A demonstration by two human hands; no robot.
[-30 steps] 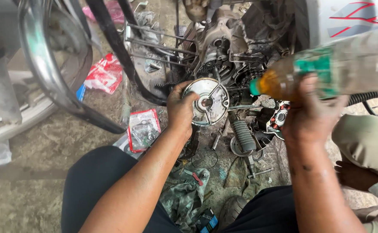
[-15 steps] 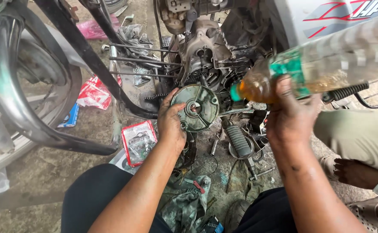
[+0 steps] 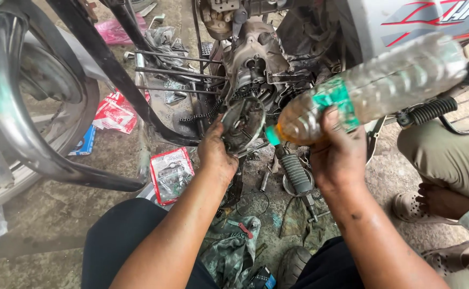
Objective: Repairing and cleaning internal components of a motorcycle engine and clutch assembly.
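The left hand (image 3: 217, 152) is curled around the near-left edge of a round metal engine part (image 3: 243, 124), gripping it and holding it up on edge just in front of the open motorcycle engine (image 3: 256, 69). The right hand (image 3: 337, 155) is wrapped firmly around a clear plastic bottle (image 3: 368, 91) with a green label; the bottle is tipped over toward the left, its green cap end just beside the right rim of the round part, and amber liquid sits in the lowered neck end. Below the hands, on the dirty concrete floor (image 3: 47, 214), lie a black ribbed rubber piece (image 3: 296, 172) and a crumpled rag (image 3: 234, 251). A red and white packet (image 3: 171, 174) lies to the left of the left forearm. At the right edge another person's knee (image 3: 448, 160) and sandalled foot (image 3: 424, 206) are near the bottle hand.
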